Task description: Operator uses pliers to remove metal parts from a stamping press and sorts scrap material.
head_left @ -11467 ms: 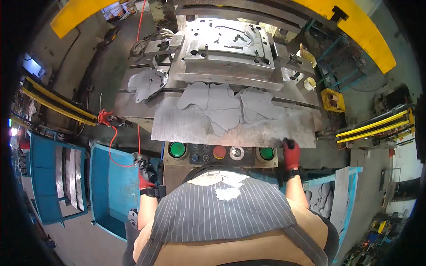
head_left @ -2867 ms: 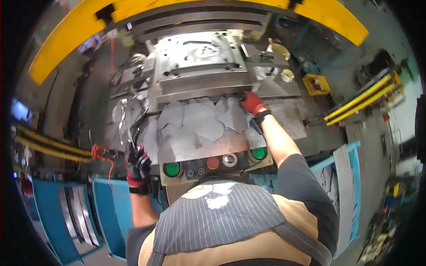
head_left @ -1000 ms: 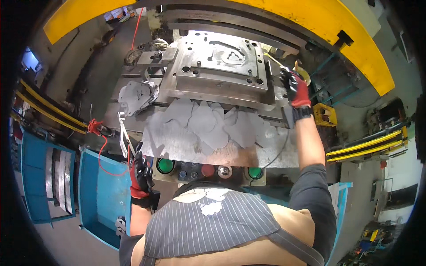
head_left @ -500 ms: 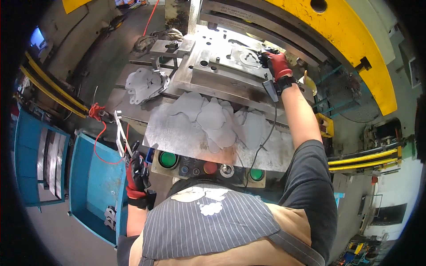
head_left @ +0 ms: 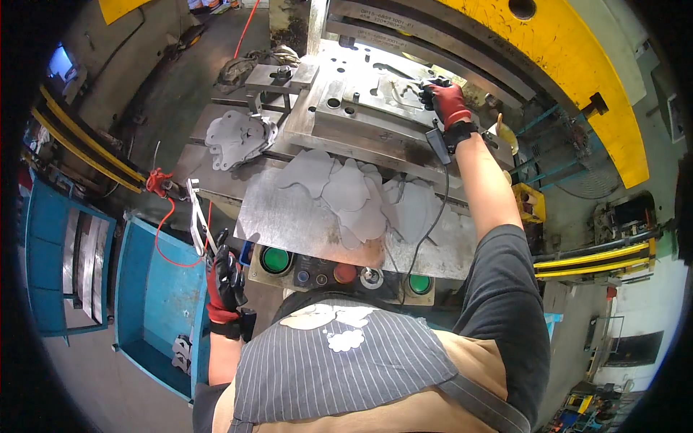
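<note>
My right hand (head_left: 447, 101), in a red and black glove, reaches over the press's lower die (head_left: 346, 123). Its fingers are closed at the right edge of a flat grey metal piece (head_left: 404, 92) lying on the die; the fingertips are partly hidden. At lower left, my gloved left hand (head_left: 226, 281) is closed around the lower end of a white tong-like tool (head_left: 197, 216), which points up and away. A loose heap of flat grey metal blanks (head_left: 346, 191) covers part of the metal tray (head_left: 263, 216) before me. Shaped metal pieces (head_left: 237, 137) are stacked left of the die.
A control panel with green buttons (head_left: 275, 260) and a red button (head_left: 344, 273) sits below the tray. Blue bins (head_left: 155, 289) stand at left, near a red air hose (head_left: 162, 249). The upper die (head_left: 404, 36) and yellow press frame (head_left: 577, 65) loom above. A black cable (head_left: 442, 209) crosses the tray.
My right hand has shifted very slightly left and up at the metal piece. The left hand and its tool stay nearly in place; the view has moved slightly.
</note>
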A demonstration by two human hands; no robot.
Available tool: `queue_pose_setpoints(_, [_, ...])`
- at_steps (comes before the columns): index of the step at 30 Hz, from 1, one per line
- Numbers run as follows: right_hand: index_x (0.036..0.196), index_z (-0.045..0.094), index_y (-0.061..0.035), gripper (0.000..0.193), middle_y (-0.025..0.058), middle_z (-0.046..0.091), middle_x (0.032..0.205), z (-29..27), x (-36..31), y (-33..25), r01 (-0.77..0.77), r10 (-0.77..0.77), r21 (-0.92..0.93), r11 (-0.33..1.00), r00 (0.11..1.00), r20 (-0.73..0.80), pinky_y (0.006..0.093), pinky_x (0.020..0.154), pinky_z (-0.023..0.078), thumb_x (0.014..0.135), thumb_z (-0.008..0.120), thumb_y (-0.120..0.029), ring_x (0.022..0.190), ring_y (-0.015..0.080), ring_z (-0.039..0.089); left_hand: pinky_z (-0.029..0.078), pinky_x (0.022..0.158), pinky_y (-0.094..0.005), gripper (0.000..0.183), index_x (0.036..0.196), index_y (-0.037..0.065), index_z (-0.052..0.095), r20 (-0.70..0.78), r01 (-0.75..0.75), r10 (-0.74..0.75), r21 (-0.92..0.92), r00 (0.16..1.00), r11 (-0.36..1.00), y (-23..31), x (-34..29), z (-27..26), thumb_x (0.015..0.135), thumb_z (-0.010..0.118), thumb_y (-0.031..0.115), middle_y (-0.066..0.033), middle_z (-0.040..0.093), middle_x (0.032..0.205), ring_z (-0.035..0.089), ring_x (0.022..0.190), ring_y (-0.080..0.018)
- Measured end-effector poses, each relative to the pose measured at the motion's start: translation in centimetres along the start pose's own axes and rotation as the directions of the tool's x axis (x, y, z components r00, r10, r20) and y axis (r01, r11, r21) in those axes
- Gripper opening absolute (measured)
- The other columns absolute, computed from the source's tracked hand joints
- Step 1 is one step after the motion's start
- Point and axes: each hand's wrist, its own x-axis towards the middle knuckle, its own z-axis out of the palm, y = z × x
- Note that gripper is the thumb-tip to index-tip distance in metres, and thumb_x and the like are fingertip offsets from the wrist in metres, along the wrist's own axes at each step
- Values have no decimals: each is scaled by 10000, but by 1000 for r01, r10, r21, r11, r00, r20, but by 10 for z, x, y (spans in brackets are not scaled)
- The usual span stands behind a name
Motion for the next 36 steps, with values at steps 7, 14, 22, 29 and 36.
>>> queue_pose_setpoints(7, [798, 593, -6, 280, 56, 609, 703, -5, 6, 8, 76, -82, -101, 992, 995, -49, 270, 581, 461, 645, 711, -208, 622, 127, 562, 281, 410, -151, 159, 971, 126, 521, -44, -18, 21, 78, 999, 997, -6, 0, -15, 893, 437, 236, 98, 386, 628, 373, 496, -2])
queue_pose_setpoints(14, [770, 588, 5, 328, 67, 602, 692, -5, 34, 44, 38, -37, 49, 998, 999, -34, 263, 586, 449, 629, 737, -251, 610, 121, 534, 300, 443, -136, 200, 1043, 95, 507, -27, -97, 107, 256, 994, 962, -7, -4, -9, 890, 432, 202, 85, 426, 700, 402, 554, -4])
queue_pose_setpoints(22, [928, 600, 5, 176, 61, 621, 810, -100, -27, 45, 569, -571, -121, 814, 821, 23, 243, 663, 484, 818, 486, -72, 727, 125, 594, 291, 370, -158, 265, 1113, 82, 452, -25, -179, 201, 360, 979, 916, -17, 17, -38, 874, 453, 197, 58, 405, 671, 349, 449, -21])
queue_pose_setpoints(29, [1077, 539, 0, 278, 81, 606, 969, -233, -93, 128, -23, 124, 702, 712, 988, -94, 217, 687, 459, 853, 497, -160, 811, 113, 589, 279, 423, -166, 279, 1117, 54, 478, 31, -226, 242, 490, 970, 842, -13, 3, 14, 847, 473, 120, 64, 410, 721, 366, 521, -10])
queue_pose_setpoints(36, [778, 612, 61, 302, 123, 625, 679, -319, -87, 291, -479, 166, -247, 843, 666, -727, 321, 565, 475, 725, 627, -236, 634, 211, 606, 400, 675, -162, 366, 1205, 47, 441, 99, -281, 301, 700, 949, 656, -22, 13, 9, 841, 461, 57, 8, 501, 982, 471, 833, -47])
